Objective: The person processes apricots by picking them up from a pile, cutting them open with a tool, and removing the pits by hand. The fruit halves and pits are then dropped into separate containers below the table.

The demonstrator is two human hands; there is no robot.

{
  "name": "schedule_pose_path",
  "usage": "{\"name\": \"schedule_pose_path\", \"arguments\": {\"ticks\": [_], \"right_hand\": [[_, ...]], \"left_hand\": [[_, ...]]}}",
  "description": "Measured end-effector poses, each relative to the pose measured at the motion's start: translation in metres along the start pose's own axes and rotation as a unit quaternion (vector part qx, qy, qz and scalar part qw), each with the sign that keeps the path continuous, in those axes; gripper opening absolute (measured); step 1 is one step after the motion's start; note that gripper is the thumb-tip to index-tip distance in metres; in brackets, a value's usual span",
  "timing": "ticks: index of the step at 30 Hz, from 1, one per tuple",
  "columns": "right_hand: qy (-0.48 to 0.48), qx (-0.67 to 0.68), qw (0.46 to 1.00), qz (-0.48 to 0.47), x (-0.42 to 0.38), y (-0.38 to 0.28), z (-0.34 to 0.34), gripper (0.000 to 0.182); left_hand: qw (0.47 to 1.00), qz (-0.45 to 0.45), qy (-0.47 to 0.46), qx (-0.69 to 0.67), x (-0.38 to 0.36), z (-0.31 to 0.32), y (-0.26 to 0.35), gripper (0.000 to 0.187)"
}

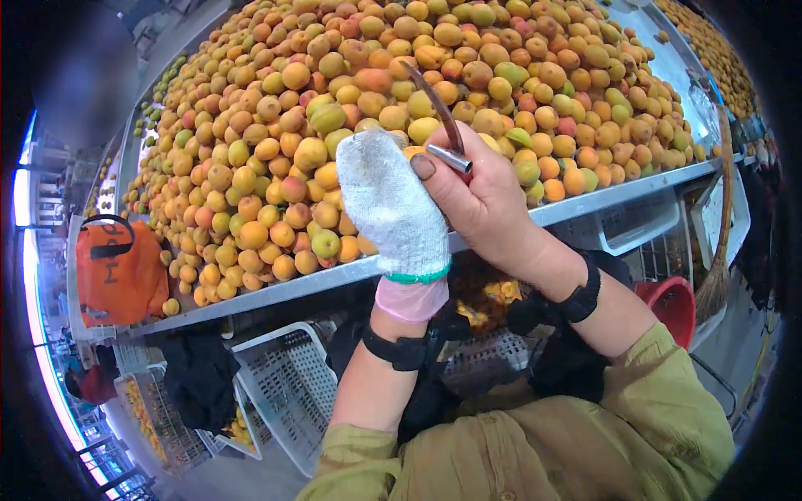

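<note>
Curved tool (443, 108), metal tube (451, 159) at its base, is clenched betw. thumb & fingers of the R hand (489, 196), on the far side of the table rim (276, 292). Long axis arcs up from the grip, away from the rim & leaning L over the fruit (310, 154). R hand is nearer; gloved L hand (388, 196) is just beside the tube, fingertips hidden, can't tell if gripping. Crate (288, 367) & red bucket (671, 309) sit on the rim's near side; orange bag (121, 275) at its L end.

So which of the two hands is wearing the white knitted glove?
The left hand: its white glove has a green edge, with pink showing beyond. The right hand is bare and grips a curved tool.
</note>
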State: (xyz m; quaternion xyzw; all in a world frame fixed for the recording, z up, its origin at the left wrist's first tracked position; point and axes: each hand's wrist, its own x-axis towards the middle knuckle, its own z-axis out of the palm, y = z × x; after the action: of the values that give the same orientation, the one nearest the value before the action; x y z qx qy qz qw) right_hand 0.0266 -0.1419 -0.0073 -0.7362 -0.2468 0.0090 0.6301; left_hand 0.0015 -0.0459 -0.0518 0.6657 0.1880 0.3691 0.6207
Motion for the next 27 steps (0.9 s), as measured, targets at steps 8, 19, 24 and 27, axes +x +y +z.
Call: {"name": "schedule_pose_path", "arguments": {"ticks": [8, 19, 24, 27], "right_hand": [[-0.035, 0.282, 0.927, 0.244, -0.005, 0.016, 0.01, 0.035], [-0.146, 0.447, 0.815, 0.337, 0.003, 0.021, 0.005, 0.025], [-0.126, 0.417, 0.839, 0.326, 0.003, 0.022, 0.011, 0.022], [-0.126, 0.412, 0.842, 0.324, 0.004, 0.024, 0.01, 0.019]], "left_hand": [[0.986, 0.151, -0.019, 0.066, 0.023, 0.004, 0.009, 0.007], [0.977, -0.148, -0.055, -0.142, 0.014, -0.011, 0.032, 0.018], [0.825, -0.302, 0.031, -0.477, 0.039, -0.025, 0.012, 0.027], [0.789, -0.353, 0.031, -0.502, 0.048, -0.031, 0.007, 0.032]]}}
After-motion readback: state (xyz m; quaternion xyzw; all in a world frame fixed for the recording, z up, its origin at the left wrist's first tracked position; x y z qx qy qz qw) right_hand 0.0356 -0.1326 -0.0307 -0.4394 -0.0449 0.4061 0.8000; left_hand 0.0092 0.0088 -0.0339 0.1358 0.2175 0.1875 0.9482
